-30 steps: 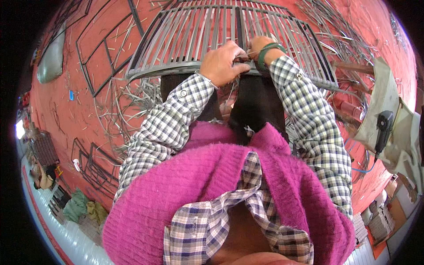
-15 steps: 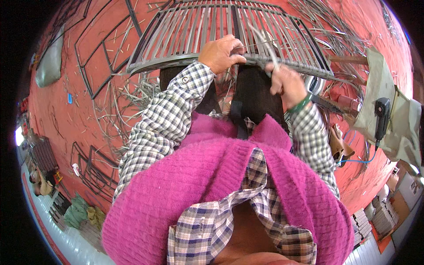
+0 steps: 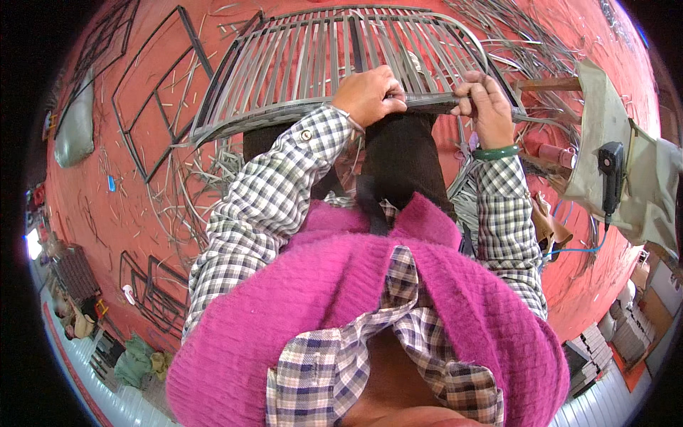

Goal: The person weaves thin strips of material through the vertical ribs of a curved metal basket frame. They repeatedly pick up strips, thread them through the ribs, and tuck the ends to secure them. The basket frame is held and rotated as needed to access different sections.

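Note:
Across my thighs rests the near edge of a dark metal frame (image 3: 353,46) strung lengthwise with flat grey strips. Its near rail (image 3: 430,103) is wrapped in grey strip. My left hand (image 3: 370,96) is closed at the middle of this rail, thumb and fingers pinching a grey strip against it. Farther right along the rail, my right hand (image 3: 487,110) is closed with bent fingers on a grey strip. A loose length of strip (image 3: 483,57) arcs up beyond that hand. Its exact path between the fingers is hidden.
Bare dark metal frames (image 3: 167,103) lie on the red floor at left. Loose strips (image 3: 213,167) litter the floor, with a long bundle (image 3: 526,43) at far right. A black corded power tool (image 3: 610,178) rests on a cloth-covered stand (image 3: 587,135) to my right.
My right hand has moved right and away from me, up to the rail, with the strip. My left hand has shifted slightly right. The frame has slid a little left in view.

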Motion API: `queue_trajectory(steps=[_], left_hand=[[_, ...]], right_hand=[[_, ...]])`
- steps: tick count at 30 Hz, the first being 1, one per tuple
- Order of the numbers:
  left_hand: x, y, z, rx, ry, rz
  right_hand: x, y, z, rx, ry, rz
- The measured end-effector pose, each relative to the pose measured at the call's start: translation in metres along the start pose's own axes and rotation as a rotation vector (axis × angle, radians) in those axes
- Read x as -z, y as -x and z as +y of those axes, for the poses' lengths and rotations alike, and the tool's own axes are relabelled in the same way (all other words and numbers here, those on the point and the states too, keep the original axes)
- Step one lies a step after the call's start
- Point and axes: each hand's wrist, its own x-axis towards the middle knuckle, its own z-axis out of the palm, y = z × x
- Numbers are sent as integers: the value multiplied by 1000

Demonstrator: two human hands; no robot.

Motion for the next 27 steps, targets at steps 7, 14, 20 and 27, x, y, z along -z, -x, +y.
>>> queue_trajectory(steps=[7, 14, 20, 27], left_hand=[[-19, 10, 3, 94, -56, 134], [-20, 11, 21, 152, -36, 228], [-17, 1, 30, 260, -126, -43], [12, 28, 24, 209, -17, -28]], right_hand=[[5, -59, 27, -115, 673, -257], [-47, -99, 65, -23, 1925, -580], [-18, -118, 76, 36, 1518, -498], [-30, -97, 92, 36, 1238, -230]])
